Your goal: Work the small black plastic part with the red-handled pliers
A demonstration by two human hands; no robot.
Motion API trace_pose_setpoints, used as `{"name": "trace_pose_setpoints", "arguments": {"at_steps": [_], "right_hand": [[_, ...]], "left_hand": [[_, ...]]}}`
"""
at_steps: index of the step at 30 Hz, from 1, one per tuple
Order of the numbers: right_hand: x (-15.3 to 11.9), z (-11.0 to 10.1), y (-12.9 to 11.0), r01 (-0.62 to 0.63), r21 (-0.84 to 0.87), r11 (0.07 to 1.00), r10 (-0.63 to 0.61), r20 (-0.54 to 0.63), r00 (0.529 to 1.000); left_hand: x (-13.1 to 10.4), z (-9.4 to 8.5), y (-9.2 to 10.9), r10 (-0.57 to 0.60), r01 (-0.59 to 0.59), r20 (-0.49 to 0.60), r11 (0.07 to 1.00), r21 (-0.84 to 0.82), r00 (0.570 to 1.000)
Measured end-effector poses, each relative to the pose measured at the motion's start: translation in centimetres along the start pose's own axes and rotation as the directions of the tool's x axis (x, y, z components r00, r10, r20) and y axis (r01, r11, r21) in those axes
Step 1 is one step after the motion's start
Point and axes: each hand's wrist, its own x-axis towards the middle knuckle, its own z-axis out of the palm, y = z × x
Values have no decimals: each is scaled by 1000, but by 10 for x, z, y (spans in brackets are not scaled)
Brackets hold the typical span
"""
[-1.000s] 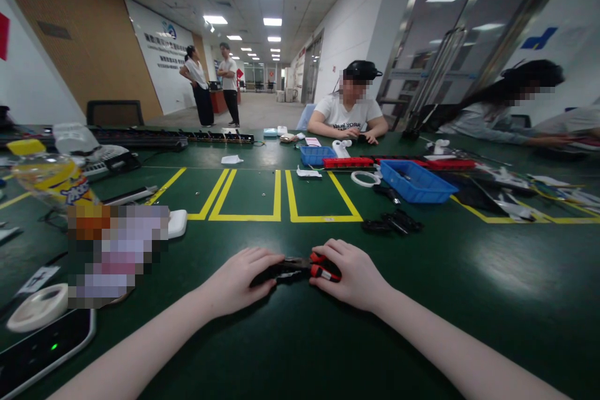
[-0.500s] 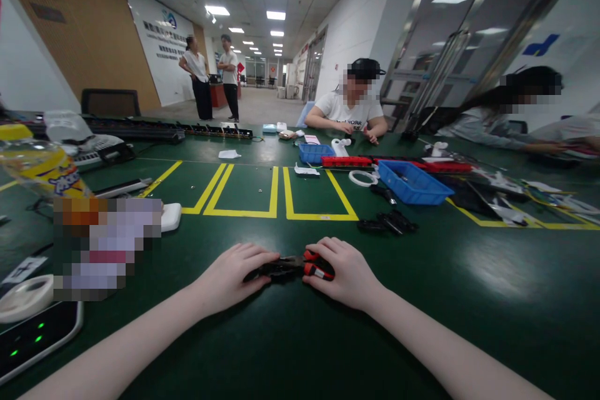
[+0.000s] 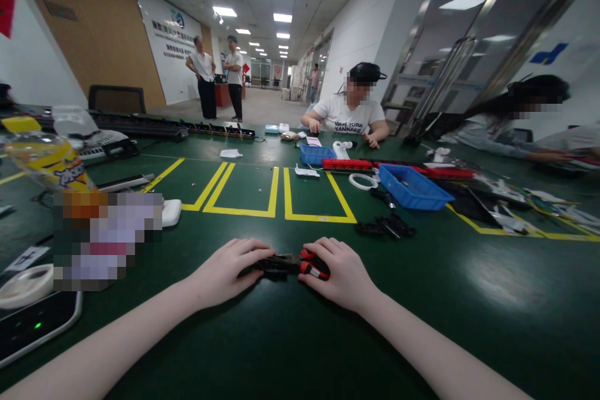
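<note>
Two hands faced each other low over the green table (image 3: pixel 300 350). The fingers of the right hand (image 3: pixel 344 270) were clamped round the red grips of the pliers (image 3: pixel 313 271), whose metal nose pointed toward the left hand (image 3: pixel 229 270). That hand's thumb and fingers were clamped on a black part (image 3: pixel 276 275) between the two hands. Whether the pliers bit into the part was too dark to tell. Doing this well probably called for a firm left grip near the nose, fingertips clear of the bite, and an even squeeze from the right; holding part and pliers in line would likely have prevented twisting. Beyond the right hand lay a pile of black pieces (image 3: pixel 387 226), and behind it a blue tray (image 3: pixel 422 202); yellow tape (image 3: pixel 321 219) marked the table ahead.
</note>
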Motion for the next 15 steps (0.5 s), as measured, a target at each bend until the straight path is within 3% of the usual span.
{"name": "trace_pose_setpoints", "arguments": {"at_steps": [7, 15], "right_hand": [[0, -1, -1, 23, -2, 1000, -23, 12, 1000], [0, 0, 0, 40, -1, 999, -40, -3, 999]], "left_hand": [[2, -4, 1, -9, 9, 65, 1000, 7, 998], [2, -6, 7, -15, 13, 32, 999, 40, 999]]}}
